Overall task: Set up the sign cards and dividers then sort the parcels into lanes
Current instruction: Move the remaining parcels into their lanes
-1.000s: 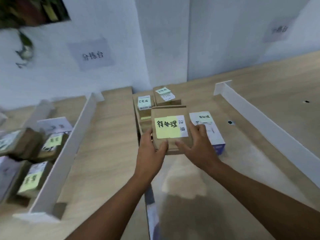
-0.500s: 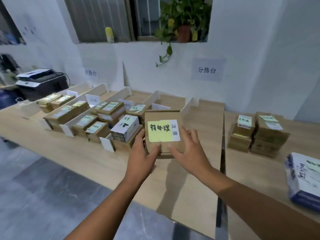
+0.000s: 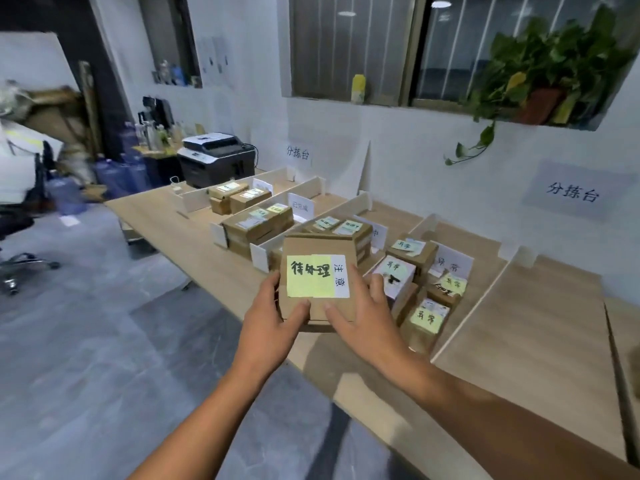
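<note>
I hold a brown cardboard parcel (image 3: 318, 247) with a yellow-green and white label in front of me, above the table's near edge. My left hand (image 3: 273, 317) grips its left side with the thumb on top. My right hand (image 3: 363, 317) grips its right side and lower edge. Beyond it, white dividers (image 3: 311, 220) split the wooden table (image 3: 540, 327) into lanes. Each lane holds several labelled brown parcels (image 3: 256, 226) and a white sign card (image 3: 450, 265). The lane just right of the held parcel has boxes with yellow notes (image 3: 427, 317).
A printer (image 3: 216, 157) stands at the table's far left end. Water jugs (image 3: 114, 174) and an office chair (image 3: 17, 237) are on the grey floor at left. A potted plant (image 3: 540, 81) hangs over the window sill. The lanes at right (image 3: 540, 306) are bare wood.
My view has swung left along the table, from the parcel stack at right to the filled lanes. Both hands have carried the labelled parcel along, keeping the same grip.
</note>
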The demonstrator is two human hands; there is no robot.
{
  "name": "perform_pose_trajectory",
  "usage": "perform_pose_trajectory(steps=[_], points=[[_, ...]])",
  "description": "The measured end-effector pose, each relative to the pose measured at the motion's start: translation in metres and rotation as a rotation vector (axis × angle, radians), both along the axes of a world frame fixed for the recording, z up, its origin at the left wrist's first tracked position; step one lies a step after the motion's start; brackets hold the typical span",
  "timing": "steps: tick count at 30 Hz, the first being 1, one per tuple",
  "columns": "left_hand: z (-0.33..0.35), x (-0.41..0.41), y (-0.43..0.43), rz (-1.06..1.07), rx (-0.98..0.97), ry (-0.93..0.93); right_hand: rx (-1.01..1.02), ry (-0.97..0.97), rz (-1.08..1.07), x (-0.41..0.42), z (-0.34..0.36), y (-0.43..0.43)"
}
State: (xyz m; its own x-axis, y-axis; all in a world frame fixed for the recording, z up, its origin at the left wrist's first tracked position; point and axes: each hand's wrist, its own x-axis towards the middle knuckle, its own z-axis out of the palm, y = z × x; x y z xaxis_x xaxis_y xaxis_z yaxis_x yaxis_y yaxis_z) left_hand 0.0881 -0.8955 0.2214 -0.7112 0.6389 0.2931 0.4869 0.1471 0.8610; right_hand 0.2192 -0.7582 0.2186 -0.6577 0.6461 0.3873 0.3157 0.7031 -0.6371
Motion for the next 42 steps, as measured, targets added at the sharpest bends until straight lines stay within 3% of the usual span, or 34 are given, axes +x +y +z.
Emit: perform_pose_trajectory(steps=[12,22,31,42], points=[[-0.008,-0.190,-0.044,0.252,-0.006,0.003,-0.028,0.037,0.265,-0.231,-0.013,-0.016],[-0.025,-0.402,0.002,0.381,-0.047,-0.018,-0.078,0.077,0.417,-0.470,-0.040,0.042],[-0.001,-0.582,0.085,0.427,-0.072,-0.011,-0.140,0.100,0.421,-0.660,-0.028,0.128],[-0.034,-0.782,0.127,0.386,-0.063,-0.093,-0.154,0.054,0.390,-0.854,-0.054,0.167]])
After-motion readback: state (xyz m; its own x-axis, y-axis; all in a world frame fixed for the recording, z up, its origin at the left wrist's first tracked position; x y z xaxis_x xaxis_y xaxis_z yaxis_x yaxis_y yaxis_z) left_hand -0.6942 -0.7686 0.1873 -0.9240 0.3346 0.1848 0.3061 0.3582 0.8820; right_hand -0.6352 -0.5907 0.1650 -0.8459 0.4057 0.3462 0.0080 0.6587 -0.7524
